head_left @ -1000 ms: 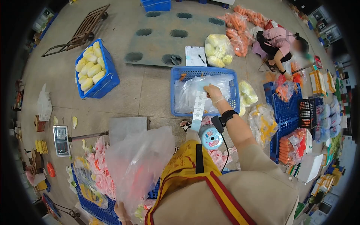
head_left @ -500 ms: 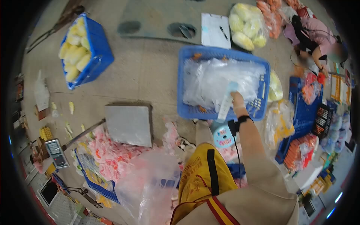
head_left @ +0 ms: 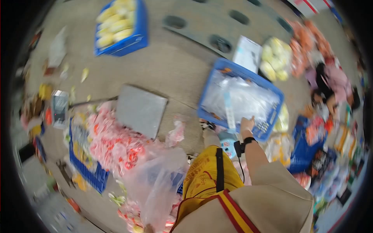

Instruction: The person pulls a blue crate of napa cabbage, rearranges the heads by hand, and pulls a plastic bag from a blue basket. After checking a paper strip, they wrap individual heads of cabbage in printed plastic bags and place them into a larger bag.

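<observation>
My right hand [head_left: 247, 125] is over the near edge of a blue basket [head_left: 211, 83], fingers apart and holding nothing. In the basket lie clear plastic bags [head_left: 248, 97]. A pale blue and white strip [head_left: 229, 110] lies across them and over the rim, left of my hand. At the bottom edge a small part of my left hand [head_left: 149, 228] shows, where a large translucent plastic bag [head_left: 157, 186] tapers to it. The bag appears gripped there, though the fingers are mostly cut off. Pink and red wrapped packs [head_left: 112, 143] are piled behind the bag.
A platform scale [head_left: 142, 110] with a display [head_left: 60, 108] stands left of the basket. A blue crate [head_left: 136, 42] holds pale yellow vegetables. A clipboard [head_left: 247, 54] and a bag of pale vegetables [head_left: 276, 58] are beyond the basket. Another person [head_left: 336, 83] crouches at right among bags and crates.
My right hand has come off the pale blue strip and back toward the basket's near rim. The strip stays on the bags. My view has turned, so the surroundings appear rotated; the translucent bag stays near my body.
</observation>
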Tool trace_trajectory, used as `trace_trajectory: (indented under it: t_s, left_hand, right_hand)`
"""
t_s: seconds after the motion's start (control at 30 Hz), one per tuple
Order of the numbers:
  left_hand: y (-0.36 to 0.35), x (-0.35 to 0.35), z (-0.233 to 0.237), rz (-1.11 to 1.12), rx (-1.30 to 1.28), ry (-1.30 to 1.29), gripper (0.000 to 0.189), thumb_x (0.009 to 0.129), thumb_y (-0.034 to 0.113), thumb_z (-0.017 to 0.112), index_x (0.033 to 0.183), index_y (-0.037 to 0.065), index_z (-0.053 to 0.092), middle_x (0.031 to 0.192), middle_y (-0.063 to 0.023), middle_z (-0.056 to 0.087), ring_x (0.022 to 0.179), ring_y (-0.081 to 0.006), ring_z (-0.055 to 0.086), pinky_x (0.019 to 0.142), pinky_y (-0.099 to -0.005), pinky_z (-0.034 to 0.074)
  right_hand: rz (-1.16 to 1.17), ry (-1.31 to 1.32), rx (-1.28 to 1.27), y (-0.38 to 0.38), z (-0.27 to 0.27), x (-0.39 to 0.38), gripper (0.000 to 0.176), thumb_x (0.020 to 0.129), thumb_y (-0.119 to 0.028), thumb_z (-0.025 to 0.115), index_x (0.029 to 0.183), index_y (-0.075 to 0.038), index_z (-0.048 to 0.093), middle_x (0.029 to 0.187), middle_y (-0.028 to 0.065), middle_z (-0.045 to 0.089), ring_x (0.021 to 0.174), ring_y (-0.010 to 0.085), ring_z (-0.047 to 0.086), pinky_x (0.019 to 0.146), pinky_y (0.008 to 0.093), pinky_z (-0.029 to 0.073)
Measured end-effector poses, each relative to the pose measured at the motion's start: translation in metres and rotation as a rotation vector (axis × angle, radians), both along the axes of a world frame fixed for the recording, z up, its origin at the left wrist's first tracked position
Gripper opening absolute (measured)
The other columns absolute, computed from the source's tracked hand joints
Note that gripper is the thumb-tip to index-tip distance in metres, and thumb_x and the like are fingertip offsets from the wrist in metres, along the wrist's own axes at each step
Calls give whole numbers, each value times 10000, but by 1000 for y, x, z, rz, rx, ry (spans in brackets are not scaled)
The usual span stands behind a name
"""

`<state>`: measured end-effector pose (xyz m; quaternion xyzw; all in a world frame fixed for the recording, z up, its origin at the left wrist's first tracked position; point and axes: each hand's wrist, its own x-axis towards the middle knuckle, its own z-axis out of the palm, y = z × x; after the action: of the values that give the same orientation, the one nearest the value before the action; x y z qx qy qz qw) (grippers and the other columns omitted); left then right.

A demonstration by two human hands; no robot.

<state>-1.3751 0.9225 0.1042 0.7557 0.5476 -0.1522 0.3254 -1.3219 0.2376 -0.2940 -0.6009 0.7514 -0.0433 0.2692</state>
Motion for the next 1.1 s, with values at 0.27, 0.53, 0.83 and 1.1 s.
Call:
trace_trajectory:
  t_s: [0.27, 0.53, 0.83, 1.1]
  left_hand:
    - [-1, -72, -28, 58, -112, -657, 300, 908, 251, 485, 1101, 29, 542, 1078, -109, 596, 951, -237, 579, 811, -358, 490]
    - [-33, -97, 64, 952, -591, -1042, 221, 884, 198, 527, 1025, 44, 599, 820, -15, 592, 689, -146, 545, 620, -325, 491]
    - [-80, -204, 51, 656, -674, -667, 313, 851, 297, 617, 1063, 67, 609, 792, 20, 583, 662, -77, 514, 591, -219, 430]
    - [-156, -200, 33, 878, -666, -781, 313, 824, 355, 646, 902, 54, 682, 772, -5, 599, 631, -54, 507, 542, -204, 400]
  right_hand:
    - [1365, -627, 549, 251, 166, 167, 975, 705, -310, 722, 1444, -20, 155, 1352, 254, 388, 1273, 355, 360, 1050, 397, 302]
    - [2679, -445, -237, 538, 297, 55, 715, 778, -346, 587, 1416, -163, 321, 1411, 192, 369, 1322, 356, 304, 1015, 634, 182]
    - [2871, -444, 502, 672, 328, 128, 287, 805, -186, 514, 1028, -106, 676, 1000, 148, 660, 933, 309, 628, 858, 404, 468]
    - [3770, 41, -276, 779, 360, 53, 354, 756, -240, 532, 1034, -65, 665, 982, 192, 651, 926, 355, 617, 848, 414, 472]
